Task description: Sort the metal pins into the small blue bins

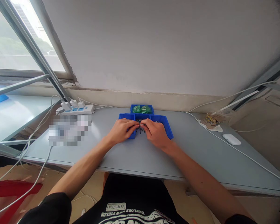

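My left hand (pixel 123 130) and my right hand (pixel 155 133) meet over the middle of three blue bins, fingertips pinched together on a small thin metallic piece (pixel 142 124). Both hands hold this piece between them; its exact shape is too small to tell. Dark, thin metal parts (pixel 140 130) show in the middle bin beneath my fingers. The left blue bin (pixel 127 116) is partly hidden by my left hand, and the right blue bin (pixel 168 129) by my right hand. Behind them, another blue bin (pixel 142 106) holds green packets.
A white power strip (pixel 82 110) with plugs lies at the back left, near a blurred-out object (pixel 70 130). At the right are a white case (pixel 231 139), a bag of small yellowish parts (pixel 213 120) and a long white cable (pixel 214 134). Metal posts frame both sides.
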`<action>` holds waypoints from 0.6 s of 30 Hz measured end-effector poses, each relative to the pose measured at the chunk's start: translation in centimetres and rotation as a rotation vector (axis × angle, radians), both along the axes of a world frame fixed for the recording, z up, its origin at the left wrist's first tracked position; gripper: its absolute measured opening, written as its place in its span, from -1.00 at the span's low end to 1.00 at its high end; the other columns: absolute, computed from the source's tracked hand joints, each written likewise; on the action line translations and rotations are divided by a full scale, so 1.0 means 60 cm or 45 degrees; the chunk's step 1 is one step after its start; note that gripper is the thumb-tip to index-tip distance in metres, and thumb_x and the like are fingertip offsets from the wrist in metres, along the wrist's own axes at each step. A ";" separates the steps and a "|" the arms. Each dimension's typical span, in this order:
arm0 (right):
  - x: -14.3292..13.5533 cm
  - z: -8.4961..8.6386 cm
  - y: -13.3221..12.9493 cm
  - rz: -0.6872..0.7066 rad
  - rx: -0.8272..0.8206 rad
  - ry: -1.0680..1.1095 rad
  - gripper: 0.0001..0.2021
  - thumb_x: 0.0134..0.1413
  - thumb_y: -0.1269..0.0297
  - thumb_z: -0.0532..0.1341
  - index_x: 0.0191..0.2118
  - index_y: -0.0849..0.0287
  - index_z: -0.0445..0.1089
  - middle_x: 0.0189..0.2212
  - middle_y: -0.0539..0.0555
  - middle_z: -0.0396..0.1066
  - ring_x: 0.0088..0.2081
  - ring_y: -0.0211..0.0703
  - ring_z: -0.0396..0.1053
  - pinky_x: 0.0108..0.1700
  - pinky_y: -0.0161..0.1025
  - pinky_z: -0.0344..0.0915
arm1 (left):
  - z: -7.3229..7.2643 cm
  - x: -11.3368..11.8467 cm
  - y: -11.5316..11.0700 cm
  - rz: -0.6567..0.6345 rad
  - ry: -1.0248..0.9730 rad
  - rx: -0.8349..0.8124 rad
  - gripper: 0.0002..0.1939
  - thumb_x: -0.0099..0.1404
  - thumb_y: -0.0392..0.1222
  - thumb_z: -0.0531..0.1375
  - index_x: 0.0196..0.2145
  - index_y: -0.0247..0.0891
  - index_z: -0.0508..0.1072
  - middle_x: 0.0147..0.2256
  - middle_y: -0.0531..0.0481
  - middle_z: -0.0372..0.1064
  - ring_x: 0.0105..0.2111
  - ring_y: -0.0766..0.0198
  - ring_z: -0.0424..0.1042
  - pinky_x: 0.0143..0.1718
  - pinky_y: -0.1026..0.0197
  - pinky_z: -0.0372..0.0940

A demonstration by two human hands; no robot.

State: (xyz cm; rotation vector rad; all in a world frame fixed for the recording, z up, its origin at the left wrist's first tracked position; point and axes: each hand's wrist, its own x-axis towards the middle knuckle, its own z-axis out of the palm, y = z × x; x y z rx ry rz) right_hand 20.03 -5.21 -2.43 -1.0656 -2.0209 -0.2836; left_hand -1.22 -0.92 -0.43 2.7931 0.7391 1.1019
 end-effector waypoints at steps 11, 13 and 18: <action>0.001 0.005 -0.001 0.033 -0.026 -0.005 -0.68 0.53 0.20 0.00 -0.21 0.12 0.44 -0.33 0.03 0.58 -0.35 -0.22 0.49 -0.31 -0.26 0.25 | -0.001 0.000 0.000 -0.014 -0.008 0.019 -0.71 0.56 -0.08 0.09 -0.15 -0.19 0.60 -0.34 0.01 0.59 -0.35 0.27 0.52 -0.23 0.22 0.33; 0.002 0.005 -0.001 0.034 -0.051 -0.003 -0.68 0.53 0.19 0.00 -0.18 0.12 0.44 -0.31 0.03 0.59 -0.33 -0.21 0.50 -0.31 -0.25 0.25 | -0.001 0.000 0.000 -0.009 -0.004 0.016 -0.69 0.56 -0.07 0.08 -0.14 -0.19 0.60 -0.32 0.00 0.60 -0.35 0.27 0.53 -0.22 0.22 0.34; 0.001 0.001 -0.001 0.015 -0.076 0.025 -0.76 0.51 0.19 0.03 -0.03 0.10 0.42 -0.23 0.04 0.62 -0.32 -0.20 0.53 -0.30 -0.25 0.27 | 0.000 0.000 0.000 0.016 0.000 0.012 -0.67 0.56 -0.06 0.06 -0.15 -0.19 0.60 -0.30 -0.02 0.61 -0.35 0.27 0.53 -0.23 0.22 0.35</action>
